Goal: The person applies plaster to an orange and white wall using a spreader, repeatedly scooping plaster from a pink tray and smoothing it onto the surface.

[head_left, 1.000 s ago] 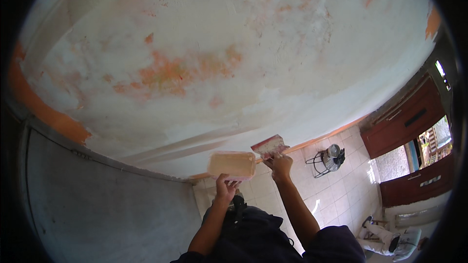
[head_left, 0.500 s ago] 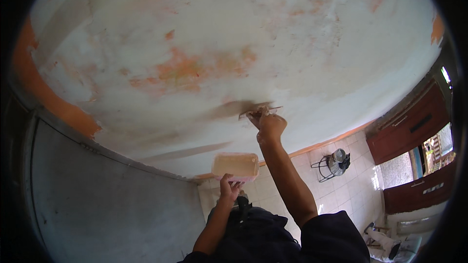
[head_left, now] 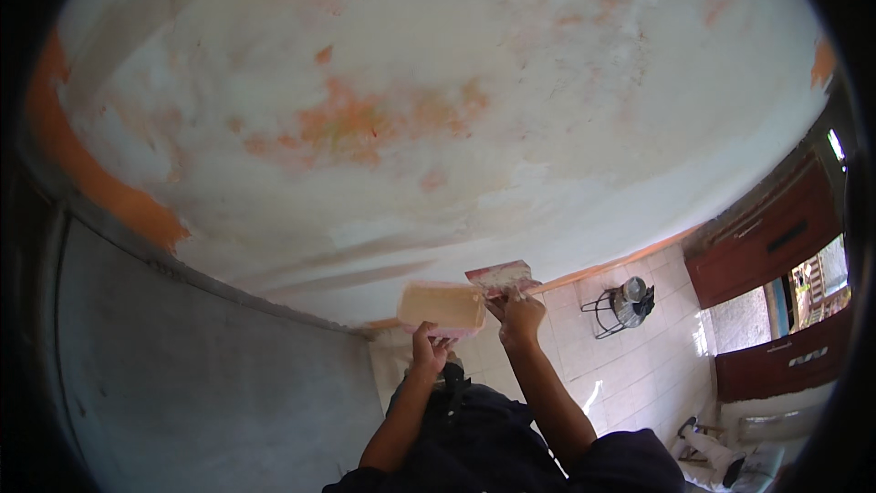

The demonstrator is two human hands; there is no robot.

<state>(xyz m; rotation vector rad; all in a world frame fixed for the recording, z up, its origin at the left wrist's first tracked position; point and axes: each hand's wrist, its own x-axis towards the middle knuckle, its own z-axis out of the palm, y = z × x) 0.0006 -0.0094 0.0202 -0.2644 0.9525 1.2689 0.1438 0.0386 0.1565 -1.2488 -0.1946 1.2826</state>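
My left hand (head_left: pixel 431 349) grips the near side of a shallow rectangular tub (head_left: pixel 444 305), pale inside with a pinkish outer wall. Beside the tub's right edge, my right hand (head_left: pixel 520 318) is closed around a wide, flat putty knife (head_left: pixel 500 277). The reddish blade carries whitish smears and points up and to the left. Whitish residue also marks the fingers of that hand. Ahead stands a wall (head_left: pixel 566 173) covered with whitish filler, where orange patches (head_left: pixel 351 123) show through. The knife's handle is mostly hidden by my fingers.
A grey door-like panel (head_left: pixel 219 374) stands at the left. On the tiled floor (head_left: pixel 630 365) to the right is a dark-legged stool (head_left: pixel 610 310) with a clear-topped container (head_left: pixel 632 290) on it. Further right are reddish-brown doors (head_left: pixel 771 228). A person's legs (head_left: pixel 710 452) show at the lower right.
My right hand has drawn the putty knife away from the wall, down to the tub's right side. The blade now shows its broad face. My left hand still holds the tub in nearly the same place.
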